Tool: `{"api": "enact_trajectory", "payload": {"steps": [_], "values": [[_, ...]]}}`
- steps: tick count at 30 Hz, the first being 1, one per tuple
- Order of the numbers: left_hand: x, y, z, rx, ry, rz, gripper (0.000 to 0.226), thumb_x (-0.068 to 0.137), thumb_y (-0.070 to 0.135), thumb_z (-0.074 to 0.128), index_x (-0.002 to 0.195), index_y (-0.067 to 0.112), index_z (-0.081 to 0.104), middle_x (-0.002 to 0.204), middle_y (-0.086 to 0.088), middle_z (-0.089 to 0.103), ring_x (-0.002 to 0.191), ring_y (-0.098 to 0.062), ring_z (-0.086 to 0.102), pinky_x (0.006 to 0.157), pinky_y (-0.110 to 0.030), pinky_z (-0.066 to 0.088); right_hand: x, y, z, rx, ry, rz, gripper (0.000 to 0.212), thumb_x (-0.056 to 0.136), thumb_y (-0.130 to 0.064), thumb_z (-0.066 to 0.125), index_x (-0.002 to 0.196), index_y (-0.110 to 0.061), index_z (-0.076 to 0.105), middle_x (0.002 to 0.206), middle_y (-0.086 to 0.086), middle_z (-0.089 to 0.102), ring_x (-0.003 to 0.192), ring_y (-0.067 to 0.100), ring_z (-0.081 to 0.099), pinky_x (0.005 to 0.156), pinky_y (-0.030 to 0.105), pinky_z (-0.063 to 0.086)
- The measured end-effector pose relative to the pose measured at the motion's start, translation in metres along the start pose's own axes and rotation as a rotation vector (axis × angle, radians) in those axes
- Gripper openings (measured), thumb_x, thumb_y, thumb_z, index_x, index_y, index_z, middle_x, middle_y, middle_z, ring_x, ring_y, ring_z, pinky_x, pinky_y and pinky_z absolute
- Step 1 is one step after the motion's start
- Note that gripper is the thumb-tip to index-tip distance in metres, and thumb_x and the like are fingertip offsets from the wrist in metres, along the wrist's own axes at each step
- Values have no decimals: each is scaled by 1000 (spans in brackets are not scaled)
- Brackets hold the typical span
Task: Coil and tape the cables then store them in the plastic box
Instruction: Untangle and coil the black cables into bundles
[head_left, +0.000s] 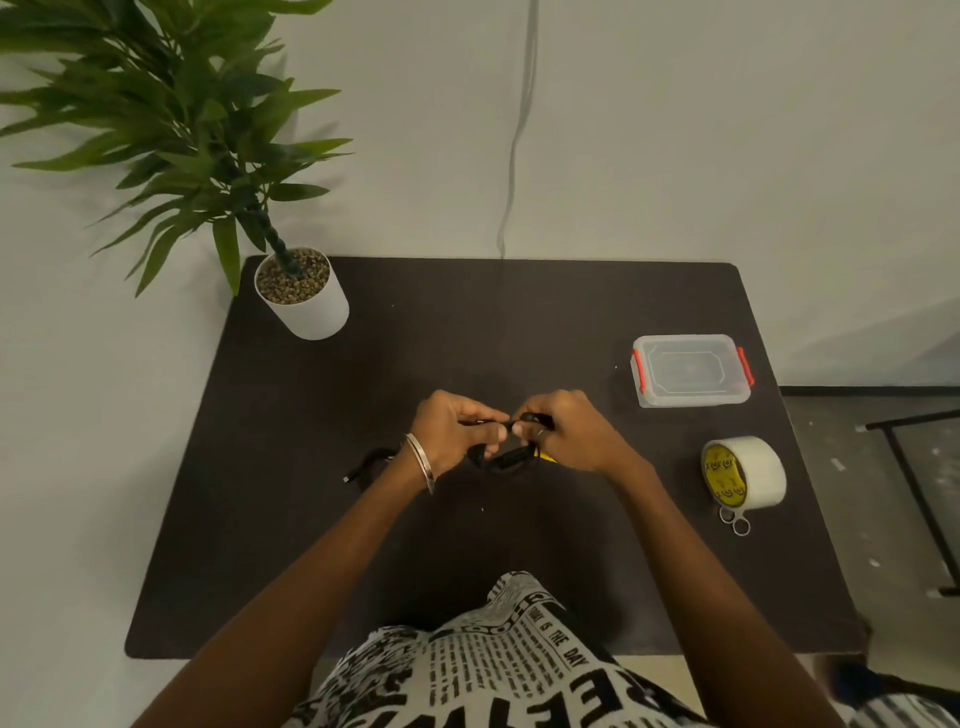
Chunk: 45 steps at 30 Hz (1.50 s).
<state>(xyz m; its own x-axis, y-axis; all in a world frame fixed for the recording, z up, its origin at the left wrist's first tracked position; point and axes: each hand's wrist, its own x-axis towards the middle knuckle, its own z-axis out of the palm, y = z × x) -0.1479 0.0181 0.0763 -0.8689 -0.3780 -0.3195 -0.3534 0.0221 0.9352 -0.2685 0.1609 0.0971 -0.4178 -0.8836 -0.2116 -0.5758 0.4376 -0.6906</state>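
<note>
Over the middle of the dark table (363, 545) we see both hands raised close together, working a black cable (506, 460). The left hand (452, 434) has its fingers curled and pinches a strand of the cable between thumb and fingertips; a metal bangle (421, 460) sits on that wrist. The right hand (566, 434) is curled around the bundled part of the cable, with loops hanging just below both hands. A bit of yellow (545, 457) shows under the right hand; we cannot tell what it is.

A loose end of black cable (366, 467) lies on the table to the left of the left wrist, its plug tip pointing outward. Whether it is the same cable is hidden by the wrist.

The plastic box (691, 371), clear with red clips and its lid on, stands at the far right of the table, well apart from the hands. Nearer, a roll of tape (745, 470) lies on its side, with scissors handles (735, 522) just beside it.

A potted plant (304, 293) stands at the far left corner.
</note>
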Motion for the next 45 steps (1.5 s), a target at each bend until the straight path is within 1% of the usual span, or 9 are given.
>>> {"api": "enact_trajectory", "payload": {"steps": [6,15,18,21,24,31,38,42,45], "values": [[-8,-2,5,-64,-36,-98,13,83,0,66,93,-7,68,63,-14,62,47,-13,55,50,-24,50,4,6,-5,184,64,-17,19,79,-9,74,98,-14,73,87,-10,66,78,-1,60,72,8,43],[-11,12,3,-583,-12,-332,8,84,-5,60,90,-10,63,67,-13,65,50,-12,56,51,-25,53,3,7,19,908,113,187,21,88,0,62,106,-8,68,98,12,68,88,23,64,83,44,50],[-9,12,2,-569,47,-366,5,83,-4,63,86,-8,65,68,-14,65,49,-12,56,51,-26,55,5,5,21,648,298,178,49,87,4,59,126,-24,58,124,-1,59,110,17,58,96,36,48],[-6,13,1,-551,92,-382,3,82,-5,63,83,-8,65,68,-17,63,47,-13,55,50,-26,55,3,2,10,238,540,-34,42,86,-7,61,125,-22,59,127,-3,57,118,19,49,101,18,34],[-2,17,1,-537,96,-378,4,81,-5,65,82,-8,65,68,-18,63,47,-15,57,50,-27,56,4,-4,5,-28,186,-166,45,81,-13,71,125,-14,59,125,3,60,117,20,50,98,22,35],[1,26,-6,-330,31,-229,9,81,-5,66,87,-11,65,69,-17,66,49,-16,60,54,-29,57,10,-3,12,304,122,90,34,83,3,61,112,-14,68,98,1,72,95,11,67,88,30,53],[6,14,-8,414,123,139,13,81,14,70,93,12,74,74,-6,73,67,-11,68,74,-21,53,9,-4,18,910,110,338,51,88,12,51,134,-9,47,89,11,69,88,22,67,81,36,51],[5,14,-3,493,142,194,12,83,11,65,92,10,74,75,-7,71,68,-17,66,73,-26,51,8,-4,22,940,113,335,58,86,17,48,137,-9,44,91,12,67,90,25,66,85,42,50],[4,18,0,455,209,150,13,85,7,63,93,6,73,80,-6,71,67,-7,63,64,-6,45,8,-6,22,1024,130,298,62,84,20,48,137,-11,42,85,7,66,82,18,68,76,31,54]]}}
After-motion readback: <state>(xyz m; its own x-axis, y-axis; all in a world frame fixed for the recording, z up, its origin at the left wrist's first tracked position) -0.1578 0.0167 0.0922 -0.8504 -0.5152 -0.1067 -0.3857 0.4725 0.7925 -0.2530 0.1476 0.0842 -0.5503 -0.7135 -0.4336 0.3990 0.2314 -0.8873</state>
